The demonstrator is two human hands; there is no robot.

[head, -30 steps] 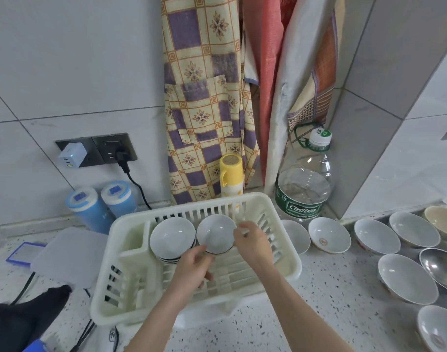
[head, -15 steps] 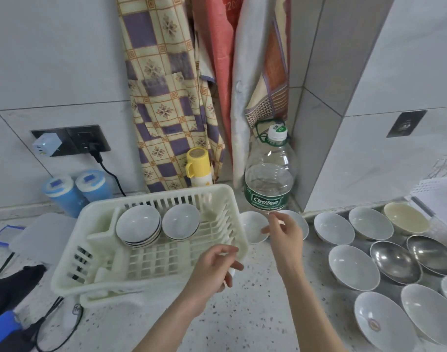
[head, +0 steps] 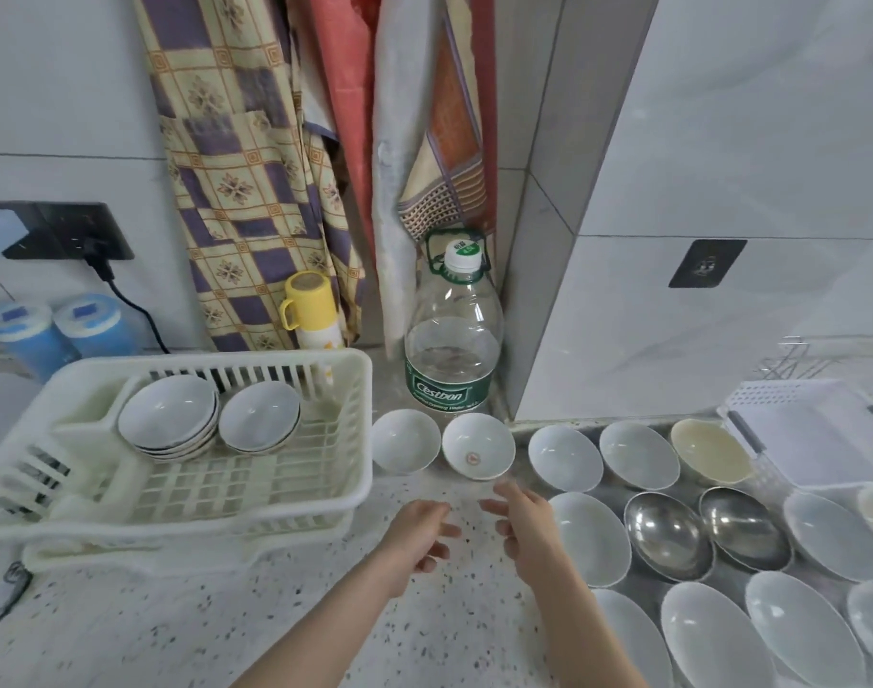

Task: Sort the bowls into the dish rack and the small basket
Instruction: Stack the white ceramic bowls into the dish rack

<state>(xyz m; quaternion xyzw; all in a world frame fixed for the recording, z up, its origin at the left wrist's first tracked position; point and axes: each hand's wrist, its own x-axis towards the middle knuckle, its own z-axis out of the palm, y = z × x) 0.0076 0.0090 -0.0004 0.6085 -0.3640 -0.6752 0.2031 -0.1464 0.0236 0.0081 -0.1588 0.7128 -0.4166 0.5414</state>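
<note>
Head view: your left hand (head: 414, 538) and right hand (head: 526, 526) both hover over the speckled worktop (head: 275, 623), close together, just in front of two small white bowls. Left fingers (head: 441, 531) are loosely curled and hold nothing. Right fingers (head: 499, 506) are relaxed and slightly spread, also holding nothing; tips are motion-blurred. Neither hand touches a bowl.

Dish rack (head: 345, 494) sits at left on the worktop. Inside it, back left: a stack of bowls (head: 168, 419), and just beside it on the right a single bowl (head: 259, 417), both tilted toward you.

Right of the rack, just beside its wall: a plain bowl (head: 405, 441), then a bowl with a red mark (head: 478, 446) at its bottom, the two nearly touching. That marked one is nearest your right fingers.

Further right, rows of loose bowls: white ones (head: 565, 456), a cream one (head: 710, 449), two steel ones (head: 667, 536), more white along the front edge. A white basket (head: 796, 439) sits at far right behind them; you can't tell what's in it.

Against the wall: a water bottle (head: 453, 340) directly behind the two small bowls, a yellow flask (head: 312, 310) behind the rack, two blue canisters (head: 57, 327) at far left, hanging cloths (head: 235, 156) above.
</note>
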